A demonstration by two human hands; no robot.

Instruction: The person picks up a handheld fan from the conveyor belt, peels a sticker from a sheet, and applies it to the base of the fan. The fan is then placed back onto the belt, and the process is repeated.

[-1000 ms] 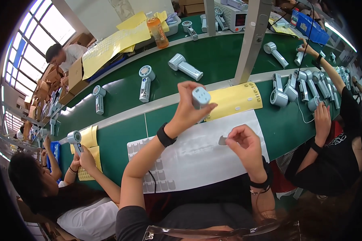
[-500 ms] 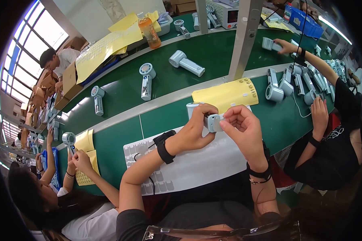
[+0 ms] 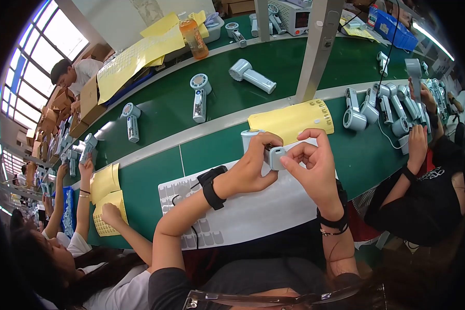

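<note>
My left hand (image 3: pixel 250 168) is wrapped round a pale blue handheld fan (image 3: pixel 277 159), its handle end facing me. The fan's round head shows behind the fingers, and the rest is hidden in the grip. My right hand (image 3: pixel 312 168) touches the right edge of the handle end with its thumb, fingers curled close by. Whether it pinches a small sticker there is hidden. Beneath both hands lies a white backing sheet (image 3: pixel 253 214) with rows of grey rounded stickers at its left. Just beyond the fan is a yellow sticker sheet (image 3: pixel 289 121).
More handheld fans (image 3: pixel 199 98) lie along the green belt (image 3: pixel 160 98) beyond a metal rail. Several fans (image 3: pixel 356 116) are grouped at the right, beside a co-worker's arm. A metal post (image 3: pixel 318 51) rises behind the yellow sheet. Another co-worker sits at my left by yellow sheets (image 3: pixel 108 206).
The grey sticker my right fingers held against the handle end no longer shows apart from it; those fingers have spread slightly. The left co-worker's fan has moved away toward the belt. Fans on the belt have shifted right.
</note>
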